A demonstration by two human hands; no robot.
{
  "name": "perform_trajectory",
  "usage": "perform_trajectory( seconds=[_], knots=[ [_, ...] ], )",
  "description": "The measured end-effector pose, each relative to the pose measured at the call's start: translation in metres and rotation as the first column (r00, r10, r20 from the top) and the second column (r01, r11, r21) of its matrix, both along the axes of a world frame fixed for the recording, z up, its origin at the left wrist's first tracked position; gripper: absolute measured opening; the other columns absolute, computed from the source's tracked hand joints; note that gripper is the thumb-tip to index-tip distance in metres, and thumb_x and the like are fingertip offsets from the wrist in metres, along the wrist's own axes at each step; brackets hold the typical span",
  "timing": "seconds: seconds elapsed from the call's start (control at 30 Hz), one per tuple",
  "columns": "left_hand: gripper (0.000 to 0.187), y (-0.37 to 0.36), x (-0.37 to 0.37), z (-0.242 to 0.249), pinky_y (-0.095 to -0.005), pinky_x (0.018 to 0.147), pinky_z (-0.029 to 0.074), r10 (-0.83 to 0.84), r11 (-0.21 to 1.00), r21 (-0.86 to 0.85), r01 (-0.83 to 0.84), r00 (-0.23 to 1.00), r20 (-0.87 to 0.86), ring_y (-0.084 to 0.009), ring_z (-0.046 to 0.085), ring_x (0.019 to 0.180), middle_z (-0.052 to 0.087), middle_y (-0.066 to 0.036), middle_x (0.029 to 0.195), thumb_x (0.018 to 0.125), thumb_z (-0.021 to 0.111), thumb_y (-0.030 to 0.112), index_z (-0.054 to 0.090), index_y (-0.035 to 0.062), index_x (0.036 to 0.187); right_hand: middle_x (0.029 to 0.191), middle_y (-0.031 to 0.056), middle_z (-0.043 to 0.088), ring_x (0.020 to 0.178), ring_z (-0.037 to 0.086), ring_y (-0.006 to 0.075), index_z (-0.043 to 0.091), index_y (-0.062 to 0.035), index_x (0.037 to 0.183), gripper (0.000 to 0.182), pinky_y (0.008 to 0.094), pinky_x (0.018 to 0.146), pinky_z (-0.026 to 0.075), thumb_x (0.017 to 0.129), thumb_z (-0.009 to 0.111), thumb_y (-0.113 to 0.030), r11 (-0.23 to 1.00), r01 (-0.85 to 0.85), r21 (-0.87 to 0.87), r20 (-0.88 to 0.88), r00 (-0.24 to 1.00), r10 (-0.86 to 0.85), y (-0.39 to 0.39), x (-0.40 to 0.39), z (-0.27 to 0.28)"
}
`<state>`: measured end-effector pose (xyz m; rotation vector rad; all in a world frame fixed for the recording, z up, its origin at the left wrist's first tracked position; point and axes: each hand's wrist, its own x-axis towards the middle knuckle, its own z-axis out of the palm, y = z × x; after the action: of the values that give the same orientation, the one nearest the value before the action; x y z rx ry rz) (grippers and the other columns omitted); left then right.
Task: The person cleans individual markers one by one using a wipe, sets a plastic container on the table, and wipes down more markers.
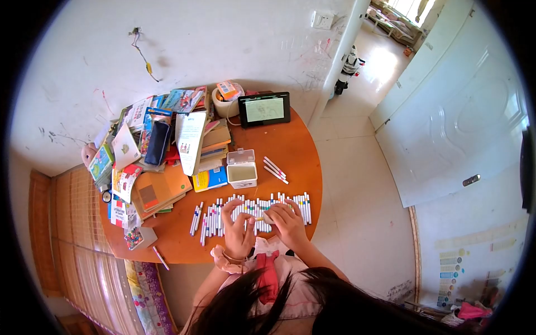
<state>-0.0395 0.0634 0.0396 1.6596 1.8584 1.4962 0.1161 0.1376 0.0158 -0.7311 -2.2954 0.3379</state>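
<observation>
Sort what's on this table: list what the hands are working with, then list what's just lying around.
In hand: left hand, right hand, row of markers, open white box.

Lying about: tablet, pile of books, dark pencil case, three loose markers, white cup.
</observation>
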Motion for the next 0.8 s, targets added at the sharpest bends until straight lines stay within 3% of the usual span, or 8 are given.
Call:
perform_trajectory(
  seconds=[0.1, 0.23, 0.27, 0.3, 0.43, 0.57, 0.73, 0.8],
  knots=[
    [0.015, -0.001, 0.003, -0.008, -0.0481, 0.098, 0.037, 0.026, 1.0, 0.018, -0.024, 0.997, -0.076, -0.0385, 0.045, 0.115, 0.045, -0.021, 0.122, 0.091, 0.057, 0.012, 0.059, -0.001, 0.084, 0.1, 0.0054, 0.063, 0.102, 0.06, 0.0249, 0.062, -0.0065, 0.1, 0.031, 0.0467, 0.102, 0.037, 0.07, 0.07, -0.005, 0.995, 0.077, 0.065, -0.015, 0.997, -0.076, 0.001, -0.002, 0.005],
    [0.012, 0.005, 0.006, 0.006, -0.049, 0.097, 0.037, -0.066, 0.997, 0.019, 0.07, 0.984, -0.163, -0.04, 0.045, 0.114, 0.047, -0.021, 0.119, 0.088, 0.058, 0.01, 0.059, -0.0008, 0.085, 0.101, 0.0043, 0.064, 0.108, 0.059, 0.0214, 0.066, -0.0067, 0.099, 0.021, 0.0454, 0.105, 0.035, 0.078, 0.067, -0.009, 0.992, 0.055, 0.111, 0.017, 0.998, -0.058, -0.003, -0.004, 0.01],
    [0.011, 0.008, 0.009, 0.011, -0.0495, 0.096, 0.038, -0.05, 0.998, 0.018, 0.057, 0.963, -0.265, -0.0407, 0.045, 0.114, 0.049, -0.021, 0.117, 0.087, 0.058, 0.01, 0.059, -0.0009, 0.085, 0.108, 0.0054, 0.061, 0.115, 0.055, 0.0202, 0.065, -0.0053, 0.105, 0.025, 0.0463, 0.109, 0.031, 0.082, 0.059, -0.013, 0.996, 0.031, 0.078, 0.04, 0.999, -0.034, -0.006, -0.004, 0.012],
    [0.01, 0.011, 0.01, 0.015, -0.05, 0.096, 0.038, -0.034, 0.999, 0.017, 0.043, 0.93, -0.366, -0.0414, 0.045, 0.114, 0.05, -0.021, 0.116, 0.086, 0.058, 0.009, 0.059, -0.001, 0.085, 0.108, 0.0054, 0.061, 0.115, 0.055, 0.0202, 0.065, -0.0053, 0.105, 0.025, 0.0463, 0.109, 0.031, 0.082, 0.059, -0.013, 0.997, 0.029, 0.077, 0.038, 0.999, -0.032, -0.007, -0.005, 0.014],
    [0.011, 0.012, 0.005, 0.01, -0.0498, 0.089, 0.04, -0.066, 0.998, -0.034, 0.058, 0.949, -0.308, -0.0393, 0.048, 0.106, 0.051, -0.02, 0.112, 0.086, 0.058, 0.01, 0.059, -0.0004, 0.082, 0.107, 0.005, 0.062, 0.114, 0.056, 0.0202, 0.065, -0.0064, 0.105, 0.024, 0.0467, 0.109, 0.031, 0.082, 0.059, -0.013, 0.99, 0.048, 0.136, 0.056, 0.997, -0.056, -0.003, -0.005, 0.016],
    [0.014, 0.001, -0.002, 0.019, -0.0494, 0.089, 0.033, 0.099, 0.995, 0.046, -0.088, 0.933, -0.345, -0.0341, 0.046, 0.105, 0.051, -0.017, 0.111, 0.088, 0.056, 0.014, 0.06, 0.0023, 0.081, 0.106, 0.0026, 0.062, 0.113, 0.056, 0.0203, 0.064, -0.0101, 0.101, 0.021, 0.0474, 0.108, 0.032, 0.08, 0.061, -0.012, 0.986, 0.145, 0.078, 0.051, 0.988, -0.149, 0.004, -0.003, 0.015],
    [0.02, 0.006, 0.007, 0.007, -0.0471, 0.089, 0.031, -0.036, 0.999, -0.026, 0.029, 0.931, -0.362, -0.0338, 0.044, 0.104, 0.051, -0.014, 0.113, 0.092, 0.052, 0.02, 0.061, 0.0063, 0.081, 0.107, 0.004, 0.063, 0.116, 0.056, 0.0206, 0.064, -0.0088, 0.098, 0.019, 0.0465, 0.109, 0.031, 0.08, 0.062, -0.013, 0.986, 0.108, 0.128, 0.043, 0.993, -0.114, -0.005, -0.015, 0.017],
    [0.02, 0.005, 0.005, 0.004, -0.047, 0.088, 0.031, -0.002, 1.0, -0.029, -0.009, 0.932, -0.362, -0.0336, 0.044, 0.103, 0.051, -0.014, 0.112, 0.092, 0.052, 0.021, 0.061, 0.0063, 0.081, 0.108, 0.0025, 0.064, 0.115, 0.057, 0.0215, 0.066, -0.0091, 0.095, 0.016, 0.0472, 0.11, 0.029, 0.08, 0.063, -0.015, 0.994, 0.063, 0.093, 0.045, 0.997, -0.068, -0.007, -0.017, 0.02]
  ],
)
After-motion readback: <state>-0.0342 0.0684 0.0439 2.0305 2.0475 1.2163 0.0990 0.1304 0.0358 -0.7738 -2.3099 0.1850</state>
